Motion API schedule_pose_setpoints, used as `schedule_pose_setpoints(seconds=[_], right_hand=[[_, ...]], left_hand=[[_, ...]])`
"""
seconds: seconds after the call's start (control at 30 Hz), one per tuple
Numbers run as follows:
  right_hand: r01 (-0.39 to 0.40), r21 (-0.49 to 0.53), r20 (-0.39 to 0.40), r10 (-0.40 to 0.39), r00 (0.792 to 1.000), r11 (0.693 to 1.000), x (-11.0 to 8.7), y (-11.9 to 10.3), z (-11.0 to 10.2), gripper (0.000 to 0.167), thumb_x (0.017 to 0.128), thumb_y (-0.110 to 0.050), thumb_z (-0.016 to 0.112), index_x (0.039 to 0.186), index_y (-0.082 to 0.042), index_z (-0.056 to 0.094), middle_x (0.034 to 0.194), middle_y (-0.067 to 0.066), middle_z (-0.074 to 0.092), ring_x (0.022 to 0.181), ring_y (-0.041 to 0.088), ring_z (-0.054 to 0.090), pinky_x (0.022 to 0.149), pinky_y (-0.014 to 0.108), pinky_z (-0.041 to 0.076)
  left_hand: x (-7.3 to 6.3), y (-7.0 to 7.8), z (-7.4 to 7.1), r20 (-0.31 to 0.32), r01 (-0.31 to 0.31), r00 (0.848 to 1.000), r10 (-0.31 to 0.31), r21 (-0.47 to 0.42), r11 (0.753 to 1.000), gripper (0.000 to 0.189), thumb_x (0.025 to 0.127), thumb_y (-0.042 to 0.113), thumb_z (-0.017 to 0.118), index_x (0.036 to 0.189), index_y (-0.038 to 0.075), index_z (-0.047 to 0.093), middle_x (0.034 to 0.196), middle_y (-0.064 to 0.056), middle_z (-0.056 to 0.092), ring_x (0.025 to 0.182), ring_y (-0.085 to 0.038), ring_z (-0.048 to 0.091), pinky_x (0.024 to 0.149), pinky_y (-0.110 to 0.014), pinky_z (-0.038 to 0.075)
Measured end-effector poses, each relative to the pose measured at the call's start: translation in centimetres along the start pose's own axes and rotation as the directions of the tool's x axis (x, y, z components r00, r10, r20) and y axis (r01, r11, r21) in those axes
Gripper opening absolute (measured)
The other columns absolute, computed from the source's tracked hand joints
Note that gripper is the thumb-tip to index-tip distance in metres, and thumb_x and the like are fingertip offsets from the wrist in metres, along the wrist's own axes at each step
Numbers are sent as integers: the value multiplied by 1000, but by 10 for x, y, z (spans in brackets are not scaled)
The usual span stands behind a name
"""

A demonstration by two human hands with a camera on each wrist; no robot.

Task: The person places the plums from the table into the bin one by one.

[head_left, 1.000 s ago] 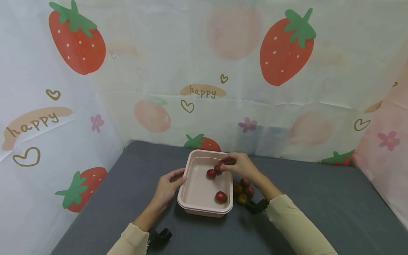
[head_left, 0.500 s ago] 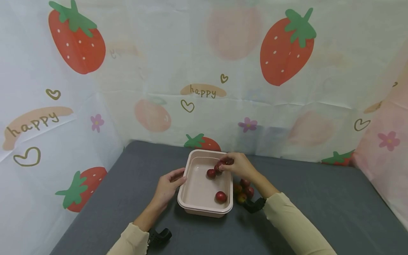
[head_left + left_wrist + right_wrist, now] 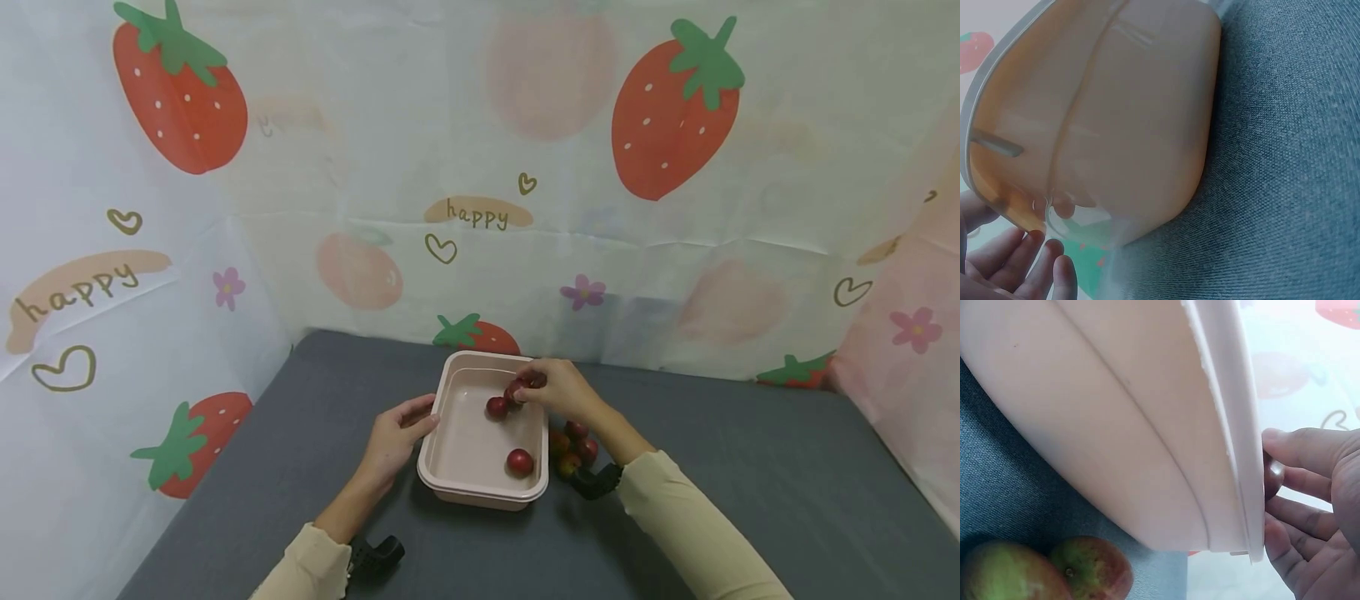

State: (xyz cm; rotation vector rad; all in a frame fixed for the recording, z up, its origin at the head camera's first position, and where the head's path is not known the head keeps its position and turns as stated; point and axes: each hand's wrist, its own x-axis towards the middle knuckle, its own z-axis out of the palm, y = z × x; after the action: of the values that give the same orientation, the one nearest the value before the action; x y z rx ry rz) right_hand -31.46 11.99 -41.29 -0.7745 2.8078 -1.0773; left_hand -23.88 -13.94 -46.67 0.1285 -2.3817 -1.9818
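In the head view, a pale pink rectangular plastic box [image 3: 472, 454] stands on the cloth. My left hand [image 3: 393, 437] holds it by the left rim; in the left wrist view its fingertips [image 3: 1035, 236] meet the outer wall. My right hand [image 3: 561, 392] reaches over the far right rim, thumb and fingers around a dark red plum [image 3: 1272, 476], partly hidden behind the rim in the right wrist view. Inside the box, one red plum [image 3: 497, 407] lies just left of those fingers. Another plum [image 3: 520, 462] sits near the front right corner.
Several red and yellow-green plums [image 3: 587, 451] lie on the dark grey cloth [image 3: 750, 467] against the box's right side, partly under my right forearm. A strawberry-printed curtain [image 3: 480, 125] rises behind and on both sides.
My right hand has shifted slightly left and lower, bringing the plum further in over the box. The left hand and the box have stayed in place.
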Motion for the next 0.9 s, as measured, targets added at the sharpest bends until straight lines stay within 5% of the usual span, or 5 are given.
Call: schedule_pose_setpoints(seconds=[0.43,0.9], right_hand=[[-12,9,-6,12,1000,1000,0,1,2,29,86,-17,73,109,0,70,101,13,72,91,23,68,80,37,58],[28,75,-160,-15,987,997,-21,5,-26,24,91,-17,68,109,-2,70,102,13,72,87,23,67,76,38,57]], left_hand=[[0,1,0,2,8,1000,-8,-14,1000,42,92,14,66,132,5,59,131,-17,63,124,-29,58,104,-45,46],[0,1,0,8,-3,1000,3,-17,1000,42,92,14,65,133,4,58,131,-18,62,123,-29,58,103,-45,47]])
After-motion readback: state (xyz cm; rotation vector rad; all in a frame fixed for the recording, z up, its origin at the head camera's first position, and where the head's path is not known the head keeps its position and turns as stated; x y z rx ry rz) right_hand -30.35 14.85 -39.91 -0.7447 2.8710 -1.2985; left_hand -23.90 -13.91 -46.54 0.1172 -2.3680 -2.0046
